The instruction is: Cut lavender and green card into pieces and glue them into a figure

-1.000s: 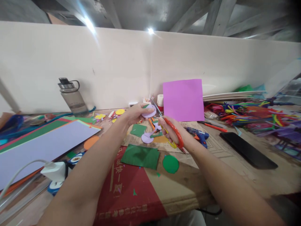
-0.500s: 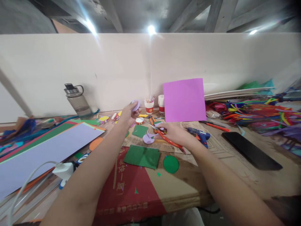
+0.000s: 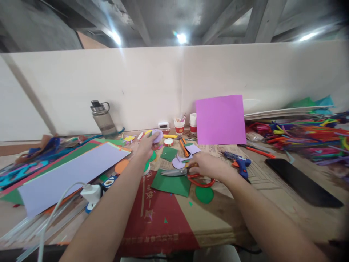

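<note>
Now our left hand (image 3: 147,143) pinches a lavender disc (image 3: 157,136); our right hand (image 3: 204,164) touches 1 pair of scissors (image 3: 175,172) near the pivot, though we cannot tell whether it grips. Right of that hand lie a blue glue gun (image 3: 243,168) and, farther, a black phone (image 3: 302,182).

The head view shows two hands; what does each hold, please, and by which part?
The left hand holds a light purple disc by its edge; the right hand touches the scissors near the pivot, but whether it grips is unclear.
</note>
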`<state>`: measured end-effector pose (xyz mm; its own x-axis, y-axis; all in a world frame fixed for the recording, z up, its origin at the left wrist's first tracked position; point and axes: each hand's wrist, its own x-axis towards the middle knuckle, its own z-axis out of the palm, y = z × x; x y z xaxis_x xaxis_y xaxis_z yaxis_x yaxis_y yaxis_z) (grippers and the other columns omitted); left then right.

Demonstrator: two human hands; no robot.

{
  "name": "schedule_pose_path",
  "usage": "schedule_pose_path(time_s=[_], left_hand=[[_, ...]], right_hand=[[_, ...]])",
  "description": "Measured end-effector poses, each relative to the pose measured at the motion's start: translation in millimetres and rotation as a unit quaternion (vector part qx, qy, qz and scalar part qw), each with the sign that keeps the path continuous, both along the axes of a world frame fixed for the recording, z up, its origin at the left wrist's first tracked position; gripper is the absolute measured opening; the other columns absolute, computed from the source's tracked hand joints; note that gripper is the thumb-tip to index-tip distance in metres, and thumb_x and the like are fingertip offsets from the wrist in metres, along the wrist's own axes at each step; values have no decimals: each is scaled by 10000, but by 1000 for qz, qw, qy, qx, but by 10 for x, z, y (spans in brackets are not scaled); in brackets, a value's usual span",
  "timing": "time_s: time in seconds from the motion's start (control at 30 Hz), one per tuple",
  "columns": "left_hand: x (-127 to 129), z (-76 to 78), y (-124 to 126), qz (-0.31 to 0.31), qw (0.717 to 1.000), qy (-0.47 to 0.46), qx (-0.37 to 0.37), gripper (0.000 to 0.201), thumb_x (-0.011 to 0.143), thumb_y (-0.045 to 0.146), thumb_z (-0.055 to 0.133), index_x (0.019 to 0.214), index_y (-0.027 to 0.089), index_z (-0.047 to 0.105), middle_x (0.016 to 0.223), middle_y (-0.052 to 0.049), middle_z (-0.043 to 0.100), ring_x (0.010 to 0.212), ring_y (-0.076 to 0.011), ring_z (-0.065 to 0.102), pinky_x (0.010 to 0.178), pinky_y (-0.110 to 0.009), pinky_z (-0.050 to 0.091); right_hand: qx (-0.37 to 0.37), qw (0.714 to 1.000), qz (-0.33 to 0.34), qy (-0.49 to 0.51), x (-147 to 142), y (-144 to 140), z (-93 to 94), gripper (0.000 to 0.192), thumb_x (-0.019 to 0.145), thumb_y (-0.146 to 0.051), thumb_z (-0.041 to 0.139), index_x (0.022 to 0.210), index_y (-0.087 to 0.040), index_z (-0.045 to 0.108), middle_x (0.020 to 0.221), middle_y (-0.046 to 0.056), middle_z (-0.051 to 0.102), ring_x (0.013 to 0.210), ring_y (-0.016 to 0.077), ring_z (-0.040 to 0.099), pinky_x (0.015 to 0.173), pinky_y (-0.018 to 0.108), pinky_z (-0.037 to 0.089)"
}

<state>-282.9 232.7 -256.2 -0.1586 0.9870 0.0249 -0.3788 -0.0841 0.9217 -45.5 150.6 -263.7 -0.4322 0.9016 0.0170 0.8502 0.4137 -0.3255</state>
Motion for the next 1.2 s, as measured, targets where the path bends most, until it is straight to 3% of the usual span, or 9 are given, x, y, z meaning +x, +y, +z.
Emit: schedule_pose_path(time_s=[0.07,0.17,0.33,0.47,0.77,0.97,1.2], left_hand=[[-72,10,16,33,999,-11,11,274,642,196,798,806,157,583,698,25,621,493,-46,516,391,-131,323],[-145,31,42,70,996,-54,13,244,690,236,755,764,169,532,624,52,558,418,-23,419,363,-130,231],[-271,110,61,91,984,-152,16,172,736,177,648,732,190,477,549,71,477,392,-25,358,354,-142,215],[-313,152,56,116,974,-194,23,183,714,141,627,748,200,457,556,75,499,407,-32,384,360,-145,234],[-236,176,16,101,971,-216,7,161,721,94,624,711,176,486,509,75,499,384,-31,343,358,-152,226],[-270,100,87,109,972,-206,13,226,650,123,737,732,164,531,549,64,535,387,-29,372,359,-154,223],[-296,-26,153,81,979,-184,34,267,618,137,779,738,155,540,560,68,527,382,-6,347,349,-130,171]], right_hand=[[44,998,-36,15,-33,39,-17,190,875,-286,583,887,-208,756,899,72,716,824,189,627,721,261,412],[77,994,-73,3,-84,134,-73,214,894,-260,571,1016,-181,729,1027,104,686,878,198,627,750,271,416],[34,996,-69,-54,-163,270,-194,236,889,-270,585,1067,-193,720,1073,106,660,896,195,630,720,259,409],[18,995,-78,-65,-239,262,-197,199,873,-229,584,1000,-176,727,1045,106,680,852,189,634,666,258,388],[-5,992,-71,-104,-262,302,-139,158,849,-227,623,962,-189,727,1015,88,698,858,192,644,634,251,378],[14,988,-40,-149,-325,284,-88,167,866,-174,586,963,-117,709,1052,169,673,926,243,642,707,277,401],[90,988,-76,-98,-213,334,-121,249,972,-248,434,1027,-124,643,1113,153,631,956,222,602,782,292,403]])
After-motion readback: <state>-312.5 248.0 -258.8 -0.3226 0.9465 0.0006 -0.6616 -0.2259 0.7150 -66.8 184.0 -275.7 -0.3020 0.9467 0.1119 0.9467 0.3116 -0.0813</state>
